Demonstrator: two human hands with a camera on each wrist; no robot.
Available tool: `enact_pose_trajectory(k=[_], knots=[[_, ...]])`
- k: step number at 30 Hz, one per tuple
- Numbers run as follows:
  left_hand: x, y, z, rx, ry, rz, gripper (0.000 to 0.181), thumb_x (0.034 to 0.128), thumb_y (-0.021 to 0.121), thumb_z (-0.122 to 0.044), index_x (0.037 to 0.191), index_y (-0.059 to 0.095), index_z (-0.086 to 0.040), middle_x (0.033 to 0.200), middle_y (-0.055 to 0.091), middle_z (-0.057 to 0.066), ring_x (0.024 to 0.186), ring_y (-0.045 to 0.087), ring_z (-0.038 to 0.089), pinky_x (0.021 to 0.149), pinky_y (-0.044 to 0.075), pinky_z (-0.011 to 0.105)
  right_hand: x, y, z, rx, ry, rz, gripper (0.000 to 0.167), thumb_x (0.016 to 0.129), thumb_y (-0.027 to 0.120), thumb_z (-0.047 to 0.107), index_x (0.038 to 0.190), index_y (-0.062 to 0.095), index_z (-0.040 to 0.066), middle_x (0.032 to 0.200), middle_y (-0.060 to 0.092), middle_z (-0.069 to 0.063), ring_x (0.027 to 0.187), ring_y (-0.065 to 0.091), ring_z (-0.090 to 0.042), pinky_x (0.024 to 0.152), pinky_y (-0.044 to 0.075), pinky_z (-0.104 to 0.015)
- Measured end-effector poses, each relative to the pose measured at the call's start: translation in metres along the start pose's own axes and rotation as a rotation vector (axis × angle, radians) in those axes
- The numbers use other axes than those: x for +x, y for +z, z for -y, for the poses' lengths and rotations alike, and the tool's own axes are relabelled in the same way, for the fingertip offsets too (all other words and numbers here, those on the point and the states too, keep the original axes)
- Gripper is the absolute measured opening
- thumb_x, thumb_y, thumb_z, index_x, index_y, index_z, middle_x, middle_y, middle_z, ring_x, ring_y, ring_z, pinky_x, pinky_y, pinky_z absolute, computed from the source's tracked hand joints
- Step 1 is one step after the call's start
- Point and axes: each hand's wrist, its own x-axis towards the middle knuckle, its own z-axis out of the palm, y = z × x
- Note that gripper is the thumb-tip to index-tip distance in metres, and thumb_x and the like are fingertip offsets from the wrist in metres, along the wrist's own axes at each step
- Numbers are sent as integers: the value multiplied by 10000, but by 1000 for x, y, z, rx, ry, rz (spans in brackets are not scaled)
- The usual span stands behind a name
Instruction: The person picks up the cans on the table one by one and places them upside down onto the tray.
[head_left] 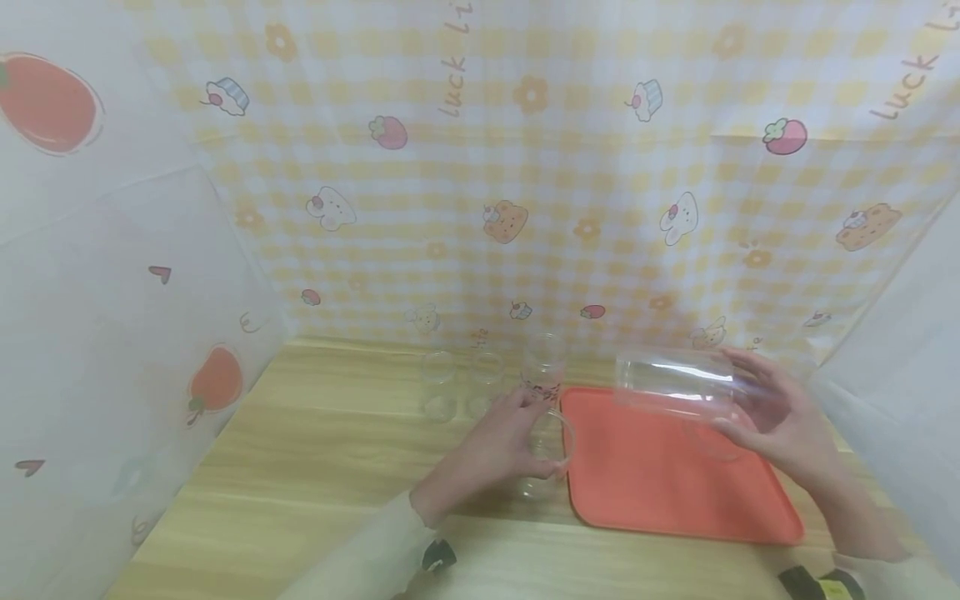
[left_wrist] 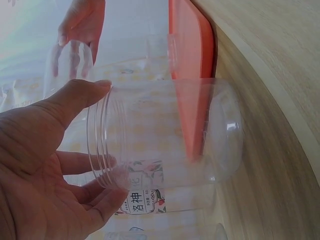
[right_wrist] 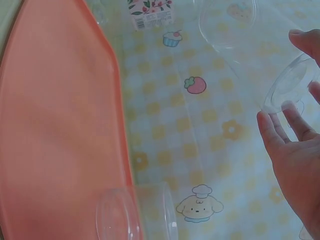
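Observation:
My left hand [head_left: 495,446] [left_wrist: 55,170] grips the threaded rim of an upright clear jar [head_left: 543,467] [left_wrist: 175,132], thumb on one side and fingers on the other, just left of the red tray [head_left: 675,475] [left_wrist: 192,45] [right_wrist: 65,120]. Whether its base touches the table is unclear. Over the tray's back part, my right hand [head_left: 787,425] [left_wrist: 85,25] [right_wrist: 300,155] holds a larger clear jar [head_left: 675,383] [left_wrist: 67,67] [right_wrist: 245,55] on its side by the base, its mouth pointing left. Below that hand, another clear jar [head_left: 720,437] [right_wrist: 117,215] stands on the tray's right part.
Behind my left hand stands a clear jar with a flowered label [head_left: 543,367] [left_wrist: 145,195] [right_wrist: 150,12]. Two unlabelled clear jars [head_left: 438,387] [head_left: 487,379] stand in line to its left. A yellow checked cloth [head_left: 450,175] hangs behind the wooden table [head_left: 300,467].

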Motion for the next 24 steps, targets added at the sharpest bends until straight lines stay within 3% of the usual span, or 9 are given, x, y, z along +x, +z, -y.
enact_pose_trajectory(k=[5, 10, 16, 24], knots=[[0, 0, 0, 7, 4, -2, 911, 771, 889, -398, 1537, 462, -147, 1283, 558, 90, 1115, 538, 222, 918, 502, 339, -5, -5, 3, -42, 49, -13, 905, 673, 591, -410, 1491, 329, -126, 1507, 476, -99, 1257, 561, -156, 1018, 450, -240], [-1, 1, 0, -17, -8, 1, 922, 762, 899, -391, 1539, 461, -160, 1282, 546, 86, 1119, 523, 220, 926, 499, 343, -8, -11, 4, -41, 35, -4, 918, 653, 589, -419, 1485, 298, -158, 1517, 439, -159, 1264, 555, -186, 1044, 430, -269], [-1, 2, 0, -21, -16, 1, 917, 754, 903, -395, 1531, 476, -161, 1279, 538, 79, 1118, 516, 212, 927, 499, 336, -12, -20, 2, -11, -20, 26, 931, 623, 615, -427, 1463, 288, -198, 1523, 383, -268, 1305, 523, -230, 1065, 420, -289], [-1, 1, 0, -31, -22, 4, 911, 750, 912, -367, 1521, 486, -138, 1299, 534, 81, 1123, 520, 208, 933, 500, 331, -17, -32, 0, 38, -81, 36, 926, 573, 610, -464, 1414, 275, -265, 1502, 395, -289, 1282, 546, -262, 1049, 441, -316]])
